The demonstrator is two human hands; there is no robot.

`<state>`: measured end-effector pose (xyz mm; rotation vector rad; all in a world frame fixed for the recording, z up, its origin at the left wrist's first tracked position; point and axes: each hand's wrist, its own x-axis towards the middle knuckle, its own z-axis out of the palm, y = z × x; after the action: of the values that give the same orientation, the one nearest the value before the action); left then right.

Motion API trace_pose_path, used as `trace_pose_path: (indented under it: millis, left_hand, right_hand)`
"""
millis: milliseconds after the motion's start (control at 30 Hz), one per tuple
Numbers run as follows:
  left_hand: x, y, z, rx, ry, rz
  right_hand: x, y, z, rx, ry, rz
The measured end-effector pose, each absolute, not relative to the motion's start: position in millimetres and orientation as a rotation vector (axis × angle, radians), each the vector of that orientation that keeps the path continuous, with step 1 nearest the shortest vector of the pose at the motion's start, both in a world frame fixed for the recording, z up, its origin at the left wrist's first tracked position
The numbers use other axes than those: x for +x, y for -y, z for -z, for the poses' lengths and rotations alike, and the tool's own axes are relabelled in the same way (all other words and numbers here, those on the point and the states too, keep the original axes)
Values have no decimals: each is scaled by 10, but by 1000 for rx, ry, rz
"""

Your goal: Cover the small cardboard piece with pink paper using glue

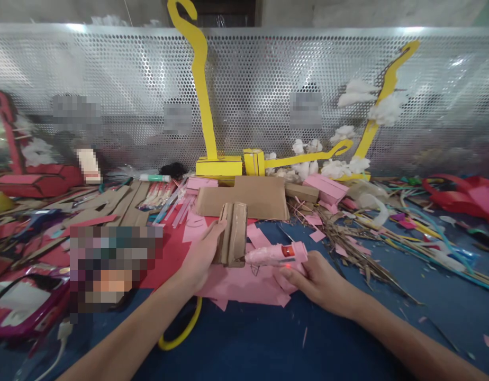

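Note:
My left hand is closed on a small folded cardboard piece with raised edges and a groove down its length. A pink hot glue gun is gripped in my right hand, its thumb toward the trigger side and a small red light glowing. The gun's nozzle points left and meets the near right corner of the cardboard, though whether it touches is hard to tell. Beneath both lie pink paper sheets on the blue table. A larger flat cardboard sheet lies just behind the held piece.
Yellow hook-topped cardboard stands line the perforated metal panel at the back. Cardboard strips crowd the left, and dry twigs spread on the right. A yellow ring lies near my left forearm, with a white cable farther left.

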<state>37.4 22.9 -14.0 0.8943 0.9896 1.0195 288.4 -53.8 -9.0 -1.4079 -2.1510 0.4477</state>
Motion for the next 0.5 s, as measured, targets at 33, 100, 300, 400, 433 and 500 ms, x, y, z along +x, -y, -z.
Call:
trace_pose_path:
  millis: [33, 100, 300, 400, 433, 500]
  left_hand:
    - [377, -226, 116, 876, -1005, -1004]
    - [382, -220, 64, 844, -1023, -991]
    - [376, -243, 2, 773, -1000, -1071]
    - [372, -260, 20, 775, -978, -1085]
    - [372, -263, 25, 780, -978, -1088]
    - [373, -263, 28, 790, -994, -1092]
  right_hand:
    - [2889, 535, 96, -1415, 2147, -438]
    - [2900, 529, 109, -1434, 2138, -428]
    - [2917, 523, 130, -1459, 2088, -327]
    - [2909, 517, 121, -1451, 2079, -367]
    - [2906, 514, 118, -1451, 2075, -387]
    - [2903, 509, 117, -1452, 2069, -420]
